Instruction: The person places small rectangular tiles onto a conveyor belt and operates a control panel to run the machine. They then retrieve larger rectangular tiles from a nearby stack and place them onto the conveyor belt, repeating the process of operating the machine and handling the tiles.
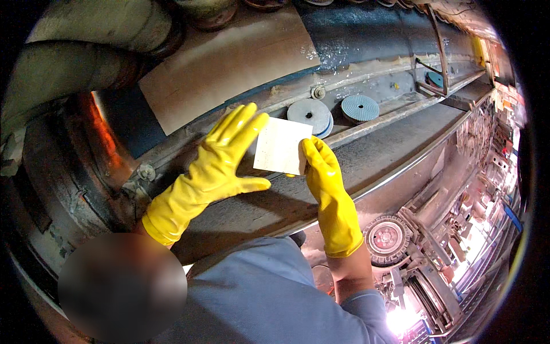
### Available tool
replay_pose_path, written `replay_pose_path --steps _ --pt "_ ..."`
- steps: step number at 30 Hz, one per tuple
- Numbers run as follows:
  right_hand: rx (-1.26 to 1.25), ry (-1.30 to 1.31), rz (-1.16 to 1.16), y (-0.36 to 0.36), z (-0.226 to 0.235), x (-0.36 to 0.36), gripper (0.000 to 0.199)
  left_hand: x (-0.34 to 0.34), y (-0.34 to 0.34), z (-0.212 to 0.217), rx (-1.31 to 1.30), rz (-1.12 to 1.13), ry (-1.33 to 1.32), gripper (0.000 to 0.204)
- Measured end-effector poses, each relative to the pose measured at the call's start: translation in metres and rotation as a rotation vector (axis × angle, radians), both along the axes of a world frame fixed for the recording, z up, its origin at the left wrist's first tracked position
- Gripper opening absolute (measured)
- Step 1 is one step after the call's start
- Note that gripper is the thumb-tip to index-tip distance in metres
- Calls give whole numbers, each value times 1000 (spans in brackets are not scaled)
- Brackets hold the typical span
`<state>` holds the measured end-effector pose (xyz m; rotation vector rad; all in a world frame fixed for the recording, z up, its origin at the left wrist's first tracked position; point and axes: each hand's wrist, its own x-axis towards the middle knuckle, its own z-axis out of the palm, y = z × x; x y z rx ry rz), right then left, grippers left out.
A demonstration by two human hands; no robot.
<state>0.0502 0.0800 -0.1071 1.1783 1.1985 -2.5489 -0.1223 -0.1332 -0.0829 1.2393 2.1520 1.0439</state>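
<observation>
While right hand [322,166] fingers pinch the pale square tile [281,146] by its right edge, face-on and slightly tilted, left hand [223,163] fingers spread open beside its left edge, holding nothing.

Tile [281,146] sits between left hand [220,160] and right hand [321,166], above the slab [389,143]; two discs [309,112] side by side on the ledge [395,92] just behind it, wheel [387,236] lower right.

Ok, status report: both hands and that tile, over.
Right hand pinches pale square tile at its edge. Left hand open, fingers spread, beside the tile. Round discs lie behind it.
</observation>
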Motion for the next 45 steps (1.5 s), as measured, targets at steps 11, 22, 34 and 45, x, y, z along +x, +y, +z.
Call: replay_pose_path --steps 11,22,34,45 --pt "33 -44 52 -8 6 -5 44 0 14 -6 -37 -120 69 105" --pt "56 -93 6 0 12 -13 40 -3 -71 -30 49 422 -603 95" --pt "93 -84 0 0 15 -13 41 -2 -131 -77 708 712 -1815 102" --pt "1210 -58 -11 61 66 45 44 -95 -195 -128 -172 1209 -260 81"
